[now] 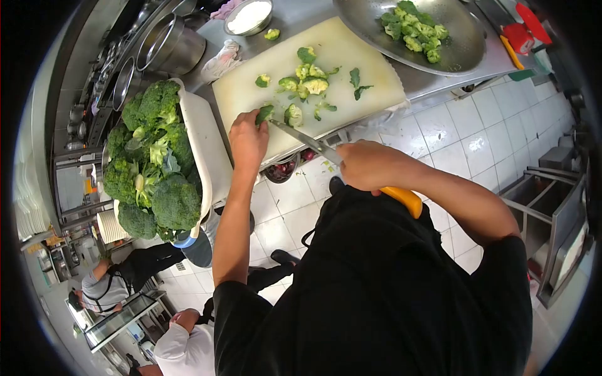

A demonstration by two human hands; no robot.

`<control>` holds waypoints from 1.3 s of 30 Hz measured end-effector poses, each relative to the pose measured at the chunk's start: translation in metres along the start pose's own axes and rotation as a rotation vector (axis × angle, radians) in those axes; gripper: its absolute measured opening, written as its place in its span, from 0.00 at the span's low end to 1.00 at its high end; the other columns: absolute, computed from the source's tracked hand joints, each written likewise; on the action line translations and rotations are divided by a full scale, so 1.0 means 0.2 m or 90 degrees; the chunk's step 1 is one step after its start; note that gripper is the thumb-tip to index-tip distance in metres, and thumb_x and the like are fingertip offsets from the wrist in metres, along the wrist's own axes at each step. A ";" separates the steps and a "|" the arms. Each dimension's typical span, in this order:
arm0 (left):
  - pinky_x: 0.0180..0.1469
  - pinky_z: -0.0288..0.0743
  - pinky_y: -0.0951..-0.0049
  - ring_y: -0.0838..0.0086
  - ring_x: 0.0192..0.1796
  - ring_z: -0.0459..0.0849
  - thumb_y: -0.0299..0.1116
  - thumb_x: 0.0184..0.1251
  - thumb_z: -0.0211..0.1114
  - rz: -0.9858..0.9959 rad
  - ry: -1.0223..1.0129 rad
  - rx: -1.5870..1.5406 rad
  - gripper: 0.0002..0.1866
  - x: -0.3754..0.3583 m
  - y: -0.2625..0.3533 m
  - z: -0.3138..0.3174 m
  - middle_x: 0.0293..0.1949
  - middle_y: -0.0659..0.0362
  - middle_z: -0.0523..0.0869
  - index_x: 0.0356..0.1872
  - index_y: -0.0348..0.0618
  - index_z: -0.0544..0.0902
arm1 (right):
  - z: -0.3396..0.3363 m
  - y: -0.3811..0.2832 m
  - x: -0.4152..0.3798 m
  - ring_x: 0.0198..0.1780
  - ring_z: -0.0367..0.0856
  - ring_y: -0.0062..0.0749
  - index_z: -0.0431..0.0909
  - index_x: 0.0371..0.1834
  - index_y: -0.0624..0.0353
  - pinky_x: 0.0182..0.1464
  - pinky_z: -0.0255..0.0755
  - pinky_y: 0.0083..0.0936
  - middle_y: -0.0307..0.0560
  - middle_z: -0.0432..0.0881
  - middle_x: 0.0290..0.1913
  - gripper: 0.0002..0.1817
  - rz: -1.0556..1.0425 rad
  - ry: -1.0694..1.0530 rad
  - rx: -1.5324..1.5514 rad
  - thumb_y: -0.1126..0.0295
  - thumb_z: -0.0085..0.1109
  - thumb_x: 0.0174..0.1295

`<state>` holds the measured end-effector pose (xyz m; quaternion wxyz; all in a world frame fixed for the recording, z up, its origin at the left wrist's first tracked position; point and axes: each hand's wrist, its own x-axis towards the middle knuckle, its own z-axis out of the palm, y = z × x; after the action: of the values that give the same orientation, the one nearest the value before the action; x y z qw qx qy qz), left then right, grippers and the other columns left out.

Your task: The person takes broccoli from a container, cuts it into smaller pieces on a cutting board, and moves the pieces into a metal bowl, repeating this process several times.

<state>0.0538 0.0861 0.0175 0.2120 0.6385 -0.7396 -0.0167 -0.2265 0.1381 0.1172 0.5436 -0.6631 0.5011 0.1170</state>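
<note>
My left hand (248, 139) pinches a small broccoli piece (264, 114) at the near left edge of the white cutting board (241, 88). In my right hand (359, 164) is a knife (307, 141) with a yellow handle, its fingers wrapped round the grip. The blade points left, its tip close beside the piece in my left hand. Cut broccoli florets (311, 83) and leafy scraps (357, 84) lie about the board. One floret (293, 115) sits just beyond the blade.
A white tub (199, 150) piled with broccoli heads (177, 202) stands at the left. Beyond the board are a wide metal bowl (357, 37) with florets, a small bowl of white stuff (249, 16) and a cloth (222, 61). Co-workers (188, 344) are at lower left.
</note>
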 end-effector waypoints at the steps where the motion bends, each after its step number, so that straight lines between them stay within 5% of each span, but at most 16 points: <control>1: 0.47 0.83 0.58 0.51 0.41 0.90 0.27 0.58 0.72 0.000 -0.004 -0.006 0.17 0.00 -0.04 0.00 0.44 0.44 0.89 0.50 0.37 0.89 | 0.01 -0.02 0.01 0.21 0.85 0.48 0.75 0.47 0.74 0.31 0.80 0.43 0.62 0.84 0.26 0.14 -0.009 -0.010 -0.013 0.72 0.44 0.69; 5: 0.48 0.82 0.58 0.52 0.41 0.90 0.27 0.59 0.72 0.013 -0.047 -0.015 0.18 -0.01 -0.11 -0.01 0.47 0.45 0.89 0.52 0.37 0.88 | 0.02 -0.09 0.06 0.21 0.85 0.50 0.75 0.47 0.77 0.31 0.80 0.44 0.64 0.84 0.27 0.14 -0.009 -0.010 -0.051 0.77 0.47 0.63; 8: 0.51 0.82 0.57 0.51 0.44 0.88 0.27 0.59 0.71 0.046 -0.075 -0.021 0.18 0.02 -0.12 -0.02 0.47 0.46 0.89 0.52 0.38 0.88 | -0.03 -0.13 0.09 0.29 0.90 0.51 0.83 0.38 0.75 0.34 0.84 0.42 0.67 0.87 0.33 0.13 0.009 0.017 -0.064 0.76 0.53 0.57; 11: 0.56 0.80 0.55 0.49 0.51 0.86 0.26 0.59 0.70 0.029 -0.148 -0.041 0.17 0.05 -0.13 -0.06 0.47 0.46 0.88 0.51 0.38 0.88 | 0.03 0.00 0.19 0.39 0.91 0.52 0.87 0.40 0.71 0.41 0.85 0.44 0.65 0.89 0.38 0.13 -0.141 0.205 -0.254 0.74 0.57 0.58; 14: 0.57 0.79 0.56 0.50 0.51 0.86 0.25 0.58 0.70 0.041 -0.201 -0.049 0.18 0.10 -0.15 -0.08 0.48 0.47 0.87 0.51 0.38 0.88 | -0.02 -0.03 0.21 0.48 0.91 0.51 0.88 0.42 0.67 0.46 0.84 0.47 0.63 0.89 0.41 0.14 -0.145 0.200 -0.375 0.72 0.58 0.59; 17: 0.55 0.80 0.59 0.53 0.49 0.86 0.23 0.58 0.70 0.038 -0.249 -0.105 0.20 0.10 -0.20 -0.10 0.50 0.47 0.86 0.54 0.39 0.88 | -0.10 -0.03 0.21 0.43 0.90 0.54 0.81 0.53 0.69 0.44 0.84 0.46 0.63 0.87 0.41 0.18 -0.104 0.133 -0.395 0.74 0.51 0.61; 23: 0.54 0.80 0.65 0.58 0.51 0.87 0.23 0.56 0.74 0.032 -0.198 -0.139 0.26 0.00 -0.22 -0.10 0.57 0.47 0.85 0.59 0.39 0.86 | -0.19 -0.01 0.07 0.24 0.88 0.49 0.83 0.49 0.70 0.26 0.82 0.40 0.63 0.88 0.35 0.18 0.044 0.114 -0.230 0.75 0.53 0.57; 25: 0.54 0.81 0.66 0.60 0.51 0.88 0.25 0.54 0.77 0.035 -0.152 -0.134 0.28 -0.03 -0.23 -0.09 0.57 0.46 0.86 0.60 0.37 0.85 | -0.17 0.01 0.00 0.29 0.88 0.52 0.80 0.51 0.69 0.33 0.82 0.44 0.64 0.86 0.33 0.18 0.049 0.110 -0.183 0.74 0.50 0.61; 28: 0.53 0.82 0.66 0.63 0.49 0.88 0.29 0.50 0.81 -0.146 -0.173 -0.145 0.31 -0.05 -0.14 -0.13 0.55 0.47 0.88 0.59 0.34 0.86 | -0.10 0.08 -0.06 0.35 0.87 0.58 0.79 0.49 0.67 0.42 0.80 0.51 0.66 0.85 0.32 0.15 0.014 0.117 -0.184 0.72 0.48 0.65; 32: 0.52 0.83 0.63 0.59 0.44 0.90 0.33 0.47 0.83 -0.135 -0.150 -0.173 0.31 -0.06 -0.14 -0.11 0.50 0.46 0.89 0.57 0.36 0.87 | 0.01 0.11 -0.11 0.43 0.84 0.65 0.78 0.45 0.65 0.51 0.75 0.57 0.68 0.84 0.34 0.12 -0.048 0.159 -0.217 0.68 0.49 0.69; 39: 0.49 0.82 0.64 0.61 0.40 0.89 0.30 0.48 0.81 -0.120 -0.155 -0.187 0.28 -0.06 -0.15 -0.07 0.47 0.47 0.89 0.54 0.31 0.87 | 0.04 0.10 -0.02 0.44 0.84 0.66 0.78 0.45 0.67 0.52 0.75 0.56 0.69 0.84 0.35 0.12 -0.113 0.156 -0.208 0.69 0.50 0.68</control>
<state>0.0880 0.0965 0.0185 0.2094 0.6604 -0.6862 -0.2216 -0.2402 0.1490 0.1045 0.3723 -0.7933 0.4771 0.0669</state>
